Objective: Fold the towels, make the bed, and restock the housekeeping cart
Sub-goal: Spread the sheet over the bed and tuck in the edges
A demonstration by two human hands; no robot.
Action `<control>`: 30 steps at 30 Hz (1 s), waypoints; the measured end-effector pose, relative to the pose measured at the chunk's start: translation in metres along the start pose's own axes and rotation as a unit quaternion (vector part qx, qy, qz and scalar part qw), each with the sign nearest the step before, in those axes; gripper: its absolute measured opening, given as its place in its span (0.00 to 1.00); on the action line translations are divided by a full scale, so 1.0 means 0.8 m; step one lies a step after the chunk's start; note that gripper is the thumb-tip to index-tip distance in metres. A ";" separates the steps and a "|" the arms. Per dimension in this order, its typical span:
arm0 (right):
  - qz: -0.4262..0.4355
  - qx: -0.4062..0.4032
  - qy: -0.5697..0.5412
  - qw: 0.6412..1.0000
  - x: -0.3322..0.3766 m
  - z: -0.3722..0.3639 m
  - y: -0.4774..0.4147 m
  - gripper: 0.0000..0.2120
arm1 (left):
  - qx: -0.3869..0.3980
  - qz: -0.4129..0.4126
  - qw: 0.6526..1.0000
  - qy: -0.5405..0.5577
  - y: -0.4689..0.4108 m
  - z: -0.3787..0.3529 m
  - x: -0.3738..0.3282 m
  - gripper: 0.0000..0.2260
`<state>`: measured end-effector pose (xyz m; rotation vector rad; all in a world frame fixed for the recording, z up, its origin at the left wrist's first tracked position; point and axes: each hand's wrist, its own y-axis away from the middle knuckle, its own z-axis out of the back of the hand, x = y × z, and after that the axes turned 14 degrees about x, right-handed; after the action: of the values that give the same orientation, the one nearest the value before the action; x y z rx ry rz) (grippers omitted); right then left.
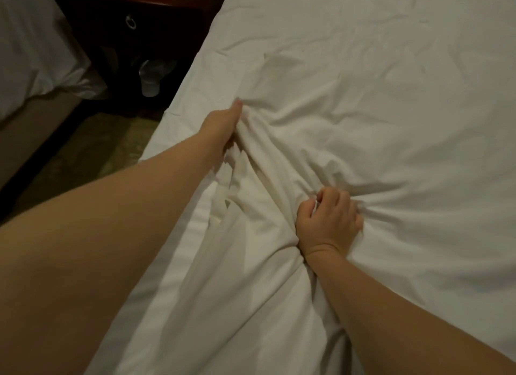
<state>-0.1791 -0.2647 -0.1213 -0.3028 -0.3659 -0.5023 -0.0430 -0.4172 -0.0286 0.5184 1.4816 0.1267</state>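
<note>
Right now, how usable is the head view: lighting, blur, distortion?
Head view: dim, warm light; creases in the white sheet read as soft shadows; the nightstand is nearly lost in darkness; left hand and right hand look slightly soft; wide-angle stretch enlarges the left forearm.

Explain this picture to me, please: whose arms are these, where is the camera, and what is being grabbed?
There is no machine here, only a person's two bare arms. The single picture comes from a camera worn on the person's head, looking forward and down. Below lies a bed covered by a wrinkled white sheet. The left hand grips a bunched fold near the bed's edge, its fingers buried in the cloth. The right hand clutches another bunch, fingers curled tight. At the far left are a second bed and a dark nightstand between the two.
</note>
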 end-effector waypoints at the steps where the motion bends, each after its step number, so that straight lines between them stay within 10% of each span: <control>1: -0.001 0.003 -0.002 1.000 0.000 0.000 0.000 0.14 | 0.028 0.016 0.998 0.052 0.014 0.001 -0.003 0.18; 5: -0.001 0.006 0.002 1.000 0.002 0.001 -0.002 0.13 | 0.134 0.048 0.988 0.066 0.083 0.007 0.037 0.12; 11: -0.008 0.023 0.008 1.000 0.004 0.008 -0.001 0.20 | 0.074 0.032 0.993 -0.090 0.125 0.004 0.067 0.18; 14: -0.029 0.078 0.032 0.996 0.006 0.019 -0.001 0.17 | 0.069 0.038 0.995 -0.062 0.149 0.006 0.083 0.28; 19: -0.035 0.216 -0.038 0.975 0.003 0.055 -0.019 0.14 | 0.111 0.059 0.991 0.050 0.194 0.036 0.104 0.10; 24: 0.002 0.335 -0.173 0.926 -0.016 0.093 0.027 0.29 | 0.017 0.009 0.999 0.038 0.224 0.041 0.118 0.16; 30: 0.020 0.303 -0.096 0.948 -0.003 0.120 0.112 0.32 | 0.174 0.116 0.976 0.053 0.317 0.074 0.112 0.26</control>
<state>-0.1601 -0.1534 -0.0537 0.2410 -0.6822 -0.2996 0.0820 -0.1730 -0.0078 0.9818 1.5519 0.0780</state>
